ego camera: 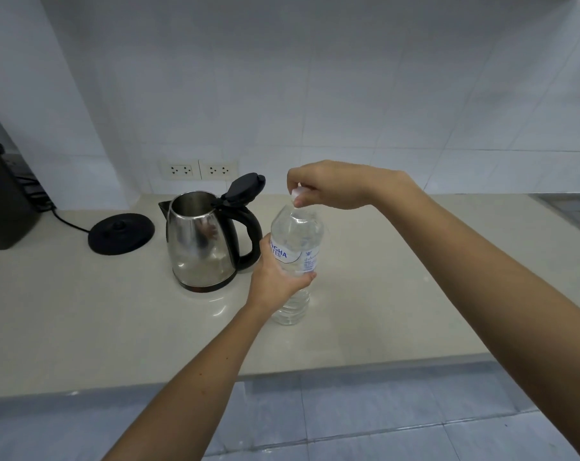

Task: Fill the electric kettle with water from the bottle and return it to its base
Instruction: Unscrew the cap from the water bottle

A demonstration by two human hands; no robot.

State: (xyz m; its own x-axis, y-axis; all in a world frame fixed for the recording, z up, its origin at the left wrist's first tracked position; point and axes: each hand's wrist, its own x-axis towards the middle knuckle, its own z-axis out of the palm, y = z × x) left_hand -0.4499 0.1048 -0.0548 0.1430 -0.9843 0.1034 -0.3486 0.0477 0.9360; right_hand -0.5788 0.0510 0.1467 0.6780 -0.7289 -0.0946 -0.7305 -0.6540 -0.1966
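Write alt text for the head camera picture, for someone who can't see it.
A person's left hand grips a water bottle upright on a counter while the right hand pinches its white cap. Left of it stands a steel kettle, lid open, off its black base.

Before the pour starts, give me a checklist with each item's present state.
1. Stainless steel electric kettle lid open: ok.
2. Kettle upright on the beige countertop, off the round black base: ok.
3. Clear plastic water bottle gripped by the left hand: ok.
4. Right hand pinching the white cap: ok.
5. Cap fully off the bottle: cannot tell.
6. Base cord plugged in: cannot tell.
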